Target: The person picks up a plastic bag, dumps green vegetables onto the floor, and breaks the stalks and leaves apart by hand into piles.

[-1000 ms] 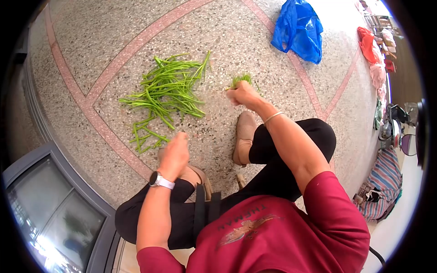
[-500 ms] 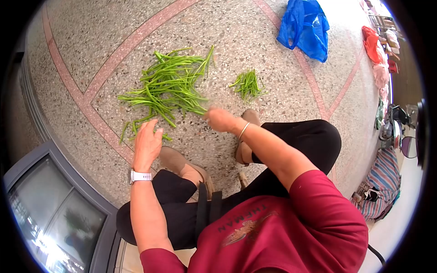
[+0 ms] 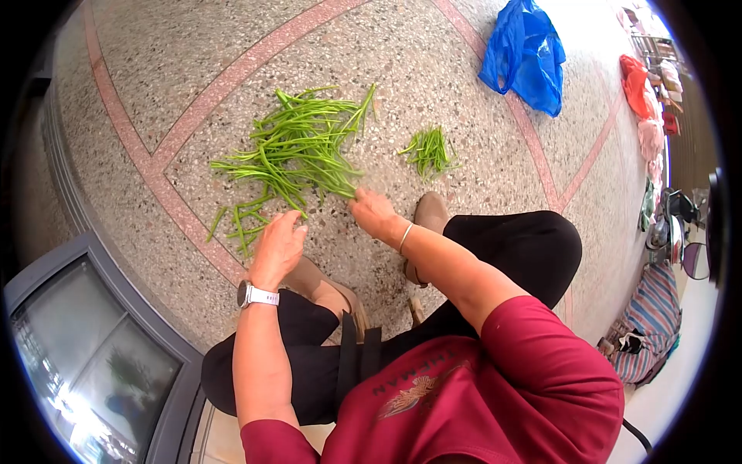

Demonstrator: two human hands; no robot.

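A large loose pile of long green stems (image 3: 301,143) lies on the speckled floor in front of me. Shorter stem pieces (image 3: 243,220) lie at its near left. My left hand (image 3: 278,246), with a watch on the wrist, is just right of these pieces, fingers apart and nothing visible in it. At the pile's near right edge is my right hand (image 3: 374,211), its fingers bent at the stem ends; whether they grip a stem is not clear. A small heap of short green pieces (image 3: 429,150) lies farther right.
A blue plastic bag (image 3: 525,58) lies at the upper right. My shoes (image 3: 430,213) are just behind my hands. A grey-framed glass panel (image 3: 97,340) stands at the lower left, and a striped bag (image 3: 649,321) at the right.
My right hand has come from the small heap to the large pile's near edge. My left hand moved left and down, its fingers opening, then back slightly right. The view has shifted slightly.
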